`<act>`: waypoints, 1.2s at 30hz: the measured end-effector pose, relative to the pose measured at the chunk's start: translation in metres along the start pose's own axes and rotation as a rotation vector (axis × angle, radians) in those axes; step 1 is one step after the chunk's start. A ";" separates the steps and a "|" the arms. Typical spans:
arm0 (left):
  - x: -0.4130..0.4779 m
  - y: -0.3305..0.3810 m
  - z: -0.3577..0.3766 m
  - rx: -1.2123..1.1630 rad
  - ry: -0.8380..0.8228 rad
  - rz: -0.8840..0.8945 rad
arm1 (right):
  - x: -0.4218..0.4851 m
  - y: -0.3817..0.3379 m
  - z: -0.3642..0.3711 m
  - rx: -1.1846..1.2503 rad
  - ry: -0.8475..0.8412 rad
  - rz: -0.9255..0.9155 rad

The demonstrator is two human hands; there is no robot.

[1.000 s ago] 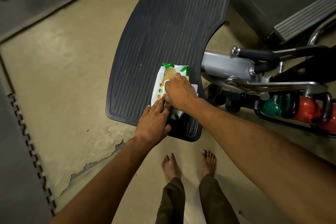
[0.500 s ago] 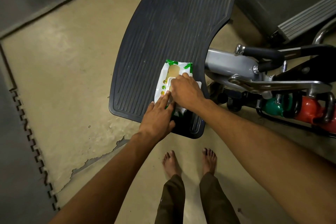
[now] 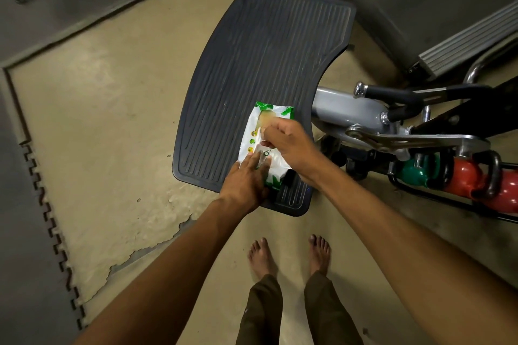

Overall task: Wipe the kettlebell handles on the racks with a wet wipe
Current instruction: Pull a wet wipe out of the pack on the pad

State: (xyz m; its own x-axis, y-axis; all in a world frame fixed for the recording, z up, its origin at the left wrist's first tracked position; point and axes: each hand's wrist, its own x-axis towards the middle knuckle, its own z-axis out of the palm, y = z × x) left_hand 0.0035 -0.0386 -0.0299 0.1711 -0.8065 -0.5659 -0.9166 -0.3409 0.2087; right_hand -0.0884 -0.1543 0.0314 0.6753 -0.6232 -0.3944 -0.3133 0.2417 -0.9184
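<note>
A black ribbed rubber platform [image 3: 252,64] stands over the tan floor, and to its right a green kettlebell [image 3: 412,173] and a red kettlebell [image 3: 462,176] with black handles sit side by side in a low black rack [image 3: 420,196]. A white-and-green plastic pack of wet wipes [image 3: 253,131] lies near the platform's near right corner. The left hand [image 3: 246,185] presses the pack's near end with straight fingers. The right hand [image 3: 291,145], fingers curled, pinches at the pack's top opening; flap or wipe, I cannot tell.
</note>
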 end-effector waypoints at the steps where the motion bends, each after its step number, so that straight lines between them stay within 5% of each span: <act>1: 0.001 0.001 -0.002 0.002 -0.003 0.000 | -0.009 -0.006 -0.004 0.044 0.016 -0.017; 9: -0.005 0.007 -0.022 0.052 -0.013 0.028 | -0.069 -0.074 -0.030 0.484 0.049 -0.120; 14: -0.017 0.011 -0.044 -0.142 0.087 -0.052 | -0.099 -0.108 -0.040 0.738 0.116 -0.178; 18: -0.057 0.031 -0.082 -0.921 0.318 -0.186 | -0.125 -0.122 -0.051 0.817 0.178 -0.161; 23: -0.129 0.071 -0.128 -1.971 0.261 -0.024 | -0.171 -0.116 -0.074 0.901 0.333 -0.103; 25: -0.146 0.089 -0.141 -2.061 0.207 0.037 | -0.189 -0.109 -0.081 0.878 0.391 -0.083; 28: -0.157 0.128 -0.152 -1.859 0.145 0.083 | -0.214 -0.103 -0.092 0.814 0.591 -0.059; 30: -0.164 0.158 -0.157 -1.693 0.144 0.121 | -0.232 -0.098 -0.105 0.536 0.818 -0.080; 33: -0.173 0.200 -0.160 -1.566 0.104 0.186 | -0.261 -0.080 -0.135 -0.197 1.100 -0.072; 36: -0.176 0.244 -0.154 -1.533 0.112 0.185 | -0.304 -0.064 -0.154 -0.314 1.140 -0.114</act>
State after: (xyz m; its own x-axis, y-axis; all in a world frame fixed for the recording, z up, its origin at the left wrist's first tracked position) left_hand -0.1946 -0.0548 0.2434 0.1901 -0.8987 -0.3952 0.2970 -0.3310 0.8957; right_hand -0.3766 -0.0950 0.2153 -0.2243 -0.9703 0.0910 -0.5474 0.0481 -0.8355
